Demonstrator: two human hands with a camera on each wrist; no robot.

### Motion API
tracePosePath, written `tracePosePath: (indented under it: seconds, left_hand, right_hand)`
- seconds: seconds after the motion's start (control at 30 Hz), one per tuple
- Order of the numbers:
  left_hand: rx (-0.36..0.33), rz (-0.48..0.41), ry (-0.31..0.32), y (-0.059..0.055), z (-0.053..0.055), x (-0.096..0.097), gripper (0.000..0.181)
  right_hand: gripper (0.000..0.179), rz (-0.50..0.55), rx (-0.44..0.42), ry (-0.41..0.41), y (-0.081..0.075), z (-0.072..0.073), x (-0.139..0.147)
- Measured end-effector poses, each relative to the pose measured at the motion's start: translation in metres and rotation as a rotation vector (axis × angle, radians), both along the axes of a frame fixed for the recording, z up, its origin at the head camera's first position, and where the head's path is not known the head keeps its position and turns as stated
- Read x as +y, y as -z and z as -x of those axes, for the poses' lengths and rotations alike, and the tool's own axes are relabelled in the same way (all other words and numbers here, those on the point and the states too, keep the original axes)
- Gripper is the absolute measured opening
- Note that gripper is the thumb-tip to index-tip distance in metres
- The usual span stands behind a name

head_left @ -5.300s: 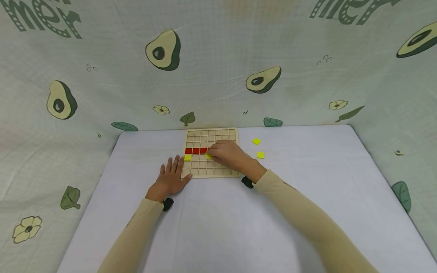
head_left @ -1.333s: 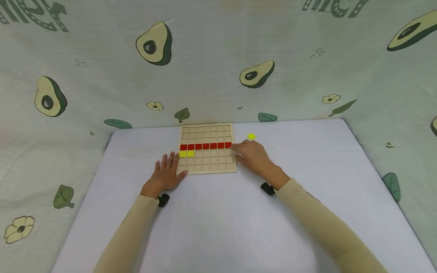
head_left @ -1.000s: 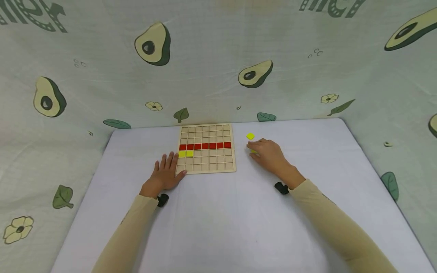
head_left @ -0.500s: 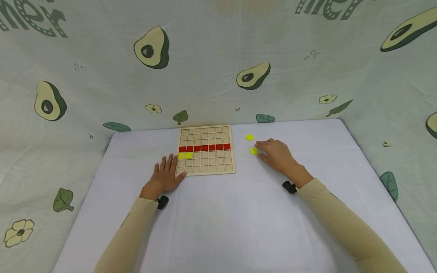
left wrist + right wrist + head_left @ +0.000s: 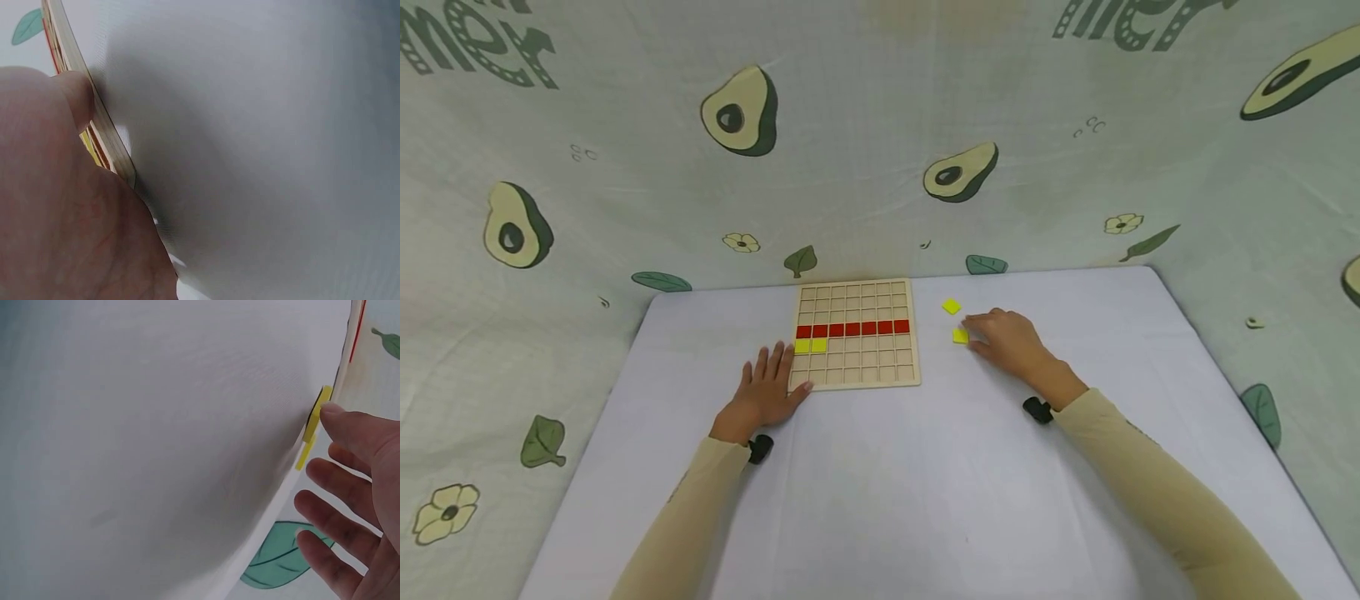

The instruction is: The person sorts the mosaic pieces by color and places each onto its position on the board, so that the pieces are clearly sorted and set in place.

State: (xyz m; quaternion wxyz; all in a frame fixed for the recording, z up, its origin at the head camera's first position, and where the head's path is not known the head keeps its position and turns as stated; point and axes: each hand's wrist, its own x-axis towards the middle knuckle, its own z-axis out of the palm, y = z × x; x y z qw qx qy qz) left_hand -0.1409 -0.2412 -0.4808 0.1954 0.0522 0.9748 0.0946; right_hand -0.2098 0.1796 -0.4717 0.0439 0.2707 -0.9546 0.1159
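Observation:
A wooden grid board [image 5: 857, 371] lies at the table's far side, with a row of several red tiles [image 5: 853, 329] across it. Just below that row, two yellow tiles [image 5: 810, 346] fill its left end. My left hand [image 5: 763, 398] rests flat, fingers spread, against the board's left edge, its thumb at the near corner. To the right of the board, my right hand [image 5: 1011, 346] has its fingers loosely bent and apart beside a loose yellow tile [image 5: 959, 336]. In the right wrist view the thumb [image 5: 356, 428] overlaps this tile; whether it touches is unclear. Another yellow tile [image 5: 952, 307] lies farther back.
The white table [image 5: 880, 500] stretches in front of the board and out to both sides. Behind it hangs a cloth [image 5: 850, 125] printed with avocados and leaves. A small black device [image 5: 1038, 410] sits at each wrist.
Earlier my right hand held a yellow tile over the board; a second yellow tile now lies beside the first there. That hand has moved right to the loose tiles. My left hand stays put.

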Motion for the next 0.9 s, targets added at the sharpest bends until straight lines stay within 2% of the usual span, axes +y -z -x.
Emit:
tracePosePath:
  seconds: [0.27,0.5,0.63,0.9]
  left_hand:
    - [0.003,-0.007,0.007,0.000,0.000,0.001,0.088]
    - [-0.004,-0.016,0.001,-0.010,-0.003,0.005,0.085]
    - [-0.017,-0.004,0.000,-0.010,-0.004,0.004,0.085]
    - [-0.009,0.000,0.001,-0.006,-0.003,0.002,0.085]
  right_hand:
    - [0.034,-0.015,-0.028,-0.014,0.003,0.002,-0.005]
    - [0.027,-0.025,-0.013,-0.026,0.000,0.001,-0.015]
    - [0.026,-0.045,-0.013,-0.030,-0.001,0.000,-0.019]
    - [0.017,-0.166,0.077,-0.119,-0.004,0.000,-0.023]
